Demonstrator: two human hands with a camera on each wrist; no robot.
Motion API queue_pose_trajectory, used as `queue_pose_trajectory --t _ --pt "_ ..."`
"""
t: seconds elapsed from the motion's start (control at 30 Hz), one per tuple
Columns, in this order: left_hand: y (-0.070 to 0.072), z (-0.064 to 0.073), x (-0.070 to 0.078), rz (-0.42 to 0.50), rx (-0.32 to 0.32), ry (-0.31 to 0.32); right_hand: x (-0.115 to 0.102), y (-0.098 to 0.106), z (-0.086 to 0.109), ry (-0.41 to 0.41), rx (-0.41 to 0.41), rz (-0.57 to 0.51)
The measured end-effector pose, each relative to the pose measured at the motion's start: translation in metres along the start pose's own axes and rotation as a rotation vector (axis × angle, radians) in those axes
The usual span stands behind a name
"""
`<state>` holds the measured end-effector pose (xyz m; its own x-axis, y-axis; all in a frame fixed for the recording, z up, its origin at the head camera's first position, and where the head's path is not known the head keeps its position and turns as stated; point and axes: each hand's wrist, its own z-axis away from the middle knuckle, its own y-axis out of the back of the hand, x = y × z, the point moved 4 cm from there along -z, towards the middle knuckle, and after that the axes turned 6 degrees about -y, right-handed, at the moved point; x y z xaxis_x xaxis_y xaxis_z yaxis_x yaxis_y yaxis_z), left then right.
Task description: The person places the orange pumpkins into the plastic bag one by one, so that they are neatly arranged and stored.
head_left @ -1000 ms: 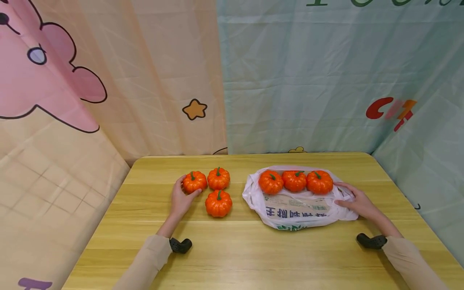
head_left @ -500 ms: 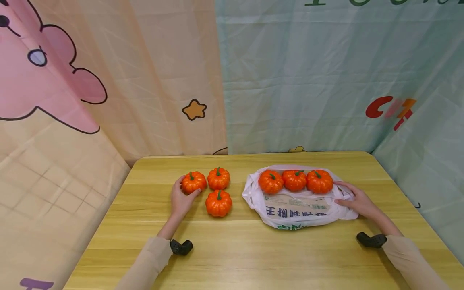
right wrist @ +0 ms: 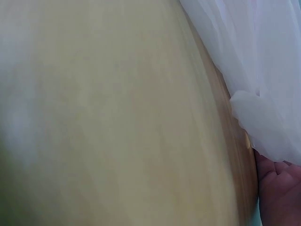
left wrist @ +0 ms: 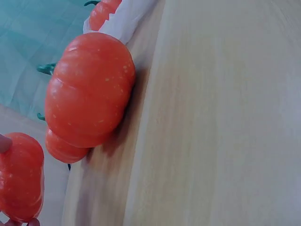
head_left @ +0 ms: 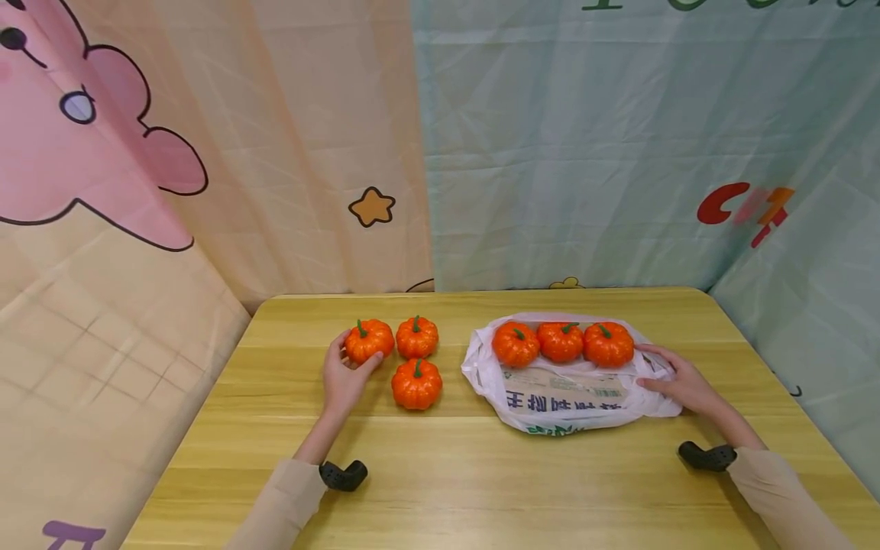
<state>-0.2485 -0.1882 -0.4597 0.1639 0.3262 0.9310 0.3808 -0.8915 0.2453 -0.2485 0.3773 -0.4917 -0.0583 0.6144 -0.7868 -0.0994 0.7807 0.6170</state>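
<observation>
My left hand [head_left: 342,386] grips a small orange pumpkin [head_left: 370,342] with a green stem, thumb on its near right side and fingers around its left. In the left wrist view this pumpkin [left wrist: 21,179] hangs slightly off the wooden table. Just right of it are two more pumpkins, one farther back [head_left: 417,337] and one nearer [head_left: 416,385]. At the right lies a white plastic bag [head_left: 484,382], spread wide, with three pumpkins [head_left: 560,342] in a row along its back. My right hand [head_left: 681,386] holds the bag's right edge; the bag partly hides its fingers.
The wooden table [head_left: 440,481] ends at a back edge against printed curtains [head_left: 550,153]. Printed lettering shows inside the bag, in front of its pumpkins. Black wrist cameras sit on the left wrist [head_left: 344,475] and right wrist [head_left: 706,456].
The pumpkin in my left hand has risen slightly and tilted. My right hand, the bag and the other pumpkins stay in place.
</observation>
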Motion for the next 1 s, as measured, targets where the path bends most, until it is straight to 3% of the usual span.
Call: queue_pose_trajectory --t 0.4,1.0 --pt "-0.004 0.009 0.039 0.051 -0.035 -0.084 0.000 0.000 0.004 0.007 0.017 -0.020" --pt "-0.036 0.040 0.082 0.121 -0.153 -0.155 -0.002 0.000 0.001 -0.009 -0.011 -0.018"
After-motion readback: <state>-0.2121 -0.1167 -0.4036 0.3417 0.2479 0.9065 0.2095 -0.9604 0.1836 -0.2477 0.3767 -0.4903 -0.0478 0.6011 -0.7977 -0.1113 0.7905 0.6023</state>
